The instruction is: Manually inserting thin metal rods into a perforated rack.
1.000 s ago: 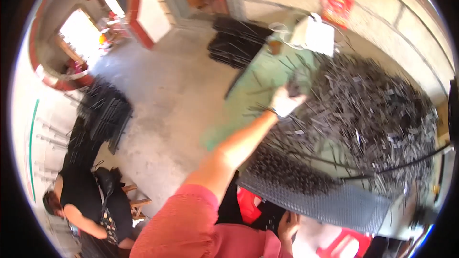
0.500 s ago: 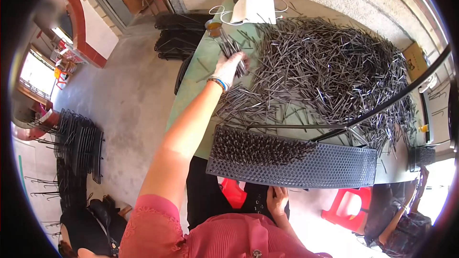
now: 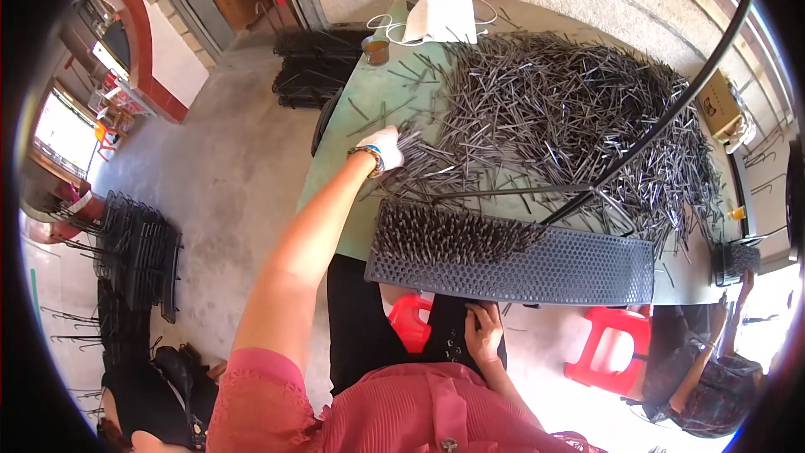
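Observation:
My left hand, in a white glove with a bracelet at the wrist, reaches over the green table and closes on a few thin black rods at the left fringe of a big loose pile of rods. A black perforated tray lies along the table's near edge, its left part filled with upright rods. My right hand is bare and grips the tray's near edge from below, over my lap.
A long black bar slants across the pile. A white box and a small cup stand at the far end. Red stools stand under the table. Another person works at the right; black racks are stacked on the floor at left.
My head has swung, so the table now fills the upper right. My left hand stays in the rods at the pile's left edge and has drawn slightly nearer.

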`<action>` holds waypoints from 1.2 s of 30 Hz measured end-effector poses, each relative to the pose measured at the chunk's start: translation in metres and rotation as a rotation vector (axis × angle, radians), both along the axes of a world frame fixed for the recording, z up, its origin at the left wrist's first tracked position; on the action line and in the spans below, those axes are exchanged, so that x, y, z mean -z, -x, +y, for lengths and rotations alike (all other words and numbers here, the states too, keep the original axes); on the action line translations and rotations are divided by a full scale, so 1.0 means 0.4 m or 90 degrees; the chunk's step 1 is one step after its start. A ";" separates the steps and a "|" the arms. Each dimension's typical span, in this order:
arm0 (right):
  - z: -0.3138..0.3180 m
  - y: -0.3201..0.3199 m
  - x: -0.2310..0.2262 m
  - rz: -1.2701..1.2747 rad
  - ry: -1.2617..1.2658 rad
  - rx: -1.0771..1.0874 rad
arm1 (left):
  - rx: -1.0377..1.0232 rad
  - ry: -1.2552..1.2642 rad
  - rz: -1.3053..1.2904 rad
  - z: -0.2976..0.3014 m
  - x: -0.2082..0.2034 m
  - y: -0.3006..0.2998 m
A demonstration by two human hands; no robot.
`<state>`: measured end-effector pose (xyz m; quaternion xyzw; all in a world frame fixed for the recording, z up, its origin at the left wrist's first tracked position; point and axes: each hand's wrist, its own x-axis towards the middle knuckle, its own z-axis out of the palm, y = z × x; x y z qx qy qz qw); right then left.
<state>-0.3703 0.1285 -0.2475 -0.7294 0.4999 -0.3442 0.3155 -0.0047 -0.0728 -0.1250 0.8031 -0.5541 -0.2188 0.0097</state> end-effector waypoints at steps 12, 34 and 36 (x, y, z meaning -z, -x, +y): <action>-0.001 0.014 0.015 -0.013 0.004 -0.001 | 0.082 -0.096 -0.162 0.100 0.015 -0.040; 0.005 0.002 0.005 -0.001 0.020 -0.016 | -0.129 0.081 0.433 0.242 0.069 -0.109; 0.010 0.010 0.012 0.000 0.017 -0.007 | -0.161 0.091 0.473 0.274 0.054 -0.075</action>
